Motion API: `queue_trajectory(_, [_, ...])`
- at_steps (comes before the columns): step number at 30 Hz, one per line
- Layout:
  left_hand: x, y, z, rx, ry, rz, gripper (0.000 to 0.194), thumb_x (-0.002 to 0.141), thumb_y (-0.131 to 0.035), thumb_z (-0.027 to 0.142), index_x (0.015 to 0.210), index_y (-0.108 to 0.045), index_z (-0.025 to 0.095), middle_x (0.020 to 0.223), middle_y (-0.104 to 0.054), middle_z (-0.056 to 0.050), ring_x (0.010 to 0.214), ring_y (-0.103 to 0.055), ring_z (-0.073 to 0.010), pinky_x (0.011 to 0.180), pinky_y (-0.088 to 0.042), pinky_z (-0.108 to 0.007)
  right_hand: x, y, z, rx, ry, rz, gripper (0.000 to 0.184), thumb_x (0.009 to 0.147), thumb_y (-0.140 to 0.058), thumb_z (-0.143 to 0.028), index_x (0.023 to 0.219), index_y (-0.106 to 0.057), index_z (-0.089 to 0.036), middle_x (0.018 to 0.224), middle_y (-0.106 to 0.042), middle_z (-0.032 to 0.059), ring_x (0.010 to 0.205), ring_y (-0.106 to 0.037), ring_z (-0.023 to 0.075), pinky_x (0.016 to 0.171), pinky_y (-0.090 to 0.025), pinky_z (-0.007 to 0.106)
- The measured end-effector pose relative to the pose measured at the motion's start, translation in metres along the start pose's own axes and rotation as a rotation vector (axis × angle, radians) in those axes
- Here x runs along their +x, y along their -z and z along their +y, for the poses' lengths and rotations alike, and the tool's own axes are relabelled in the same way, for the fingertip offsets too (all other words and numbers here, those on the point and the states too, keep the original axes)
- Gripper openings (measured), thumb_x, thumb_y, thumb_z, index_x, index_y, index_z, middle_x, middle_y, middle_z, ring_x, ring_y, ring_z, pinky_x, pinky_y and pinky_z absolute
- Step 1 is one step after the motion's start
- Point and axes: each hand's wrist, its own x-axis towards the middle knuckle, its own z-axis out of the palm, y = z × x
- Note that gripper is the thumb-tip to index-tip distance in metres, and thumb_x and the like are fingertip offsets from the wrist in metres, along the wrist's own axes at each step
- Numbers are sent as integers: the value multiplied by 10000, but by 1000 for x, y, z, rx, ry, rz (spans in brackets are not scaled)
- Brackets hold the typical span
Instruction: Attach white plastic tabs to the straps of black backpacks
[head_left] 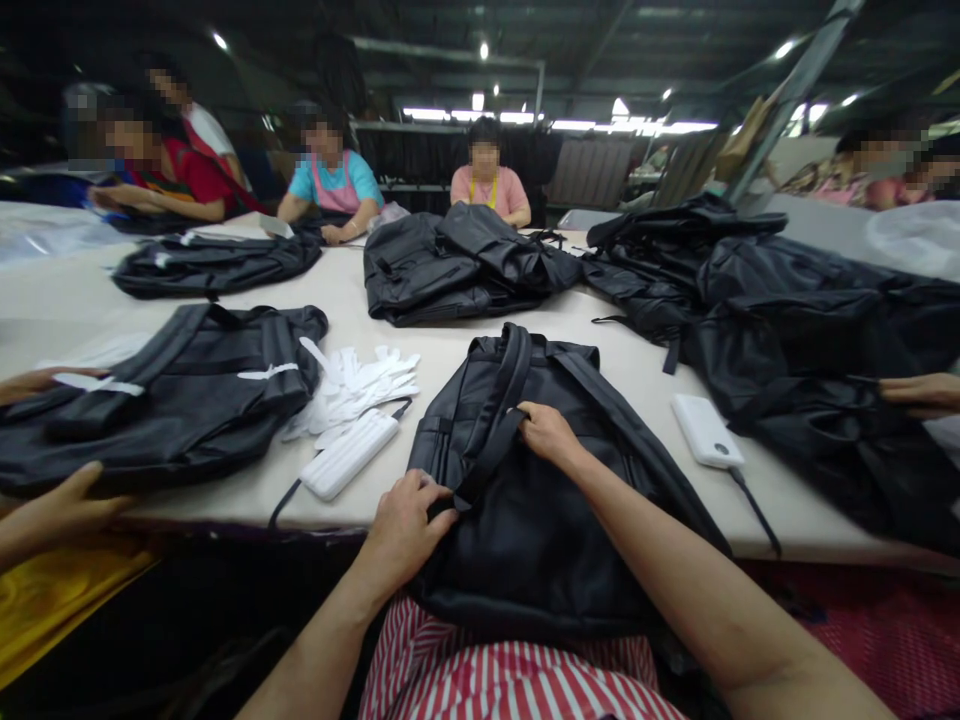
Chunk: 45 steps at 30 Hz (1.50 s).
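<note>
Black webbing of a shoulder strap sits closed inside the left hand, held low near where it joins the bag, while the right hand hooks its fingers over the same strap higher up. The strap belongs to a black leather-look backpack, which lies straps-up across the near edge of the white table, its lower end overhanging that edge toward a red-and-white striped garment on the person's lap. Just left of the bag, a white plastic block with a dark cord lies against a heap of white paper strips. A second white block sits to the right. Toward the table's left end, a co-worker's hand is beside another backpack. More black bags lie toward the far edge, where seated people work.
</note>
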Motion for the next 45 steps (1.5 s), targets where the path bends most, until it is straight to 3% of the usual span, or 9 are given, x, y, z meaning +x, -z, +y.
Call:
queue_trajectory(8, [3, -9, -7, -7, -6, -16, 134, 744, -567, 282, 842, -653, 249, 984, -530, -32, 958, -477, -222, 796, -364, -375, -12, 30, 14, 793, -76, -415, 647, 578, -518, -21, 1198, -510, -209, 1157, -598, 65, 972, -575, 163, 723, -463, 231])
queue_trajectory(13, [1, -12, -10, -64, 0, 2, 112, 743, -556, 265, 818, -636, 237, 981, -523, -28, 963, -470, -221, 815, -361, -386, 5, 20, 5, 1142, -288, -249, 245, 775, -529, -231, 1006, -571, -159, 964, -665, 102, 817, -637, 154, 716, -499, 281])
queue_trajectory(18, [1, -11, -10, -88, -6, 2, 116, 743, -548, 246, 825, -630, 236, 974, -520, -25, 963, -467, -215, 810, -359, -376, 8, -21, -20, 1046, -264, -357, 224, 732, -635, -330, 858, -612, -146, 736, -685, 55, 642, -636, 171, 635, -534, 315])
queue_trajectory(21, [1, -13, -11, -74, -3, -1, 91, 735, -561, 242, 801, -624, 230, 967, -524, -24, 950, -468, -216, 792, -355, -374, 16, -10, -32, 1034, -189, -200, 160, 716, -643, -264, 816, -615, -142, 683, -675, 25, 624, -633, 151, 664, -537, 295])
queue_trajectory(25, [1, -15, -14, -66, -27, -27, 71, 746, -563, 270, 777, -608, 225, 964, -528, -19, 923, -471, -212, 774, -349, -370, 45, 65, -47, 963, -123, 347, 112, 714, -635, -241, 736, -589, -141, 543, -614, -24, 513, -594, 124, 556, -535, 267])
queue_trajectory(28, [1, -15, -16, -76, -39, -24, 76, 761, -544, 273, 780, -600, 224, 957, -530, -17, 915, -471, -208, 775, -344, -371, 64, 109, -55, 877, -49, 413, 90, 706, -629, -178, 776, -593, -135, 547, -610, -27, 507, -592, 119, 522, -527, 259])
queue_trajectory(33, [0, -16, -18, -109, -30, -10, 66, 746, -558, 259, 766, -612, 227, 980, -545, -16, 944, -479, -211, 798, -344, -378, 69, 104, -49, 754, -172, 278, 109, 795, -544, -243, 771, -579, -143, 584, -631, 2, 495, -585, 117, 498, -508, 247])
queue_trajectory(39, [1, -22, -22, -107, -28, 30, 108, 758, -538, 300, 762, -628, 240, 1007, -573, -21, 964, -503, -223, 819, -374, -396, 22, 128, 4, 471, -248, 267, 237, 814, -522, -341, 772, -607, -124, 764, -679, 89, 564, -617, 125, 488, -458, 206])
queue_trajectory(45, [4, -28, -43, -113, -118, 53, 191, 722, -559, 398, 823, -647, 262, 1005, -608, -28, 973, -531, -244, 868, -403, -415, -110, 152, 62, 211, -218, 273, 280, 810, -500, -351, 961, -609, -142, 801, -677, 59, 664, -632, 138, 634, -476, 240])
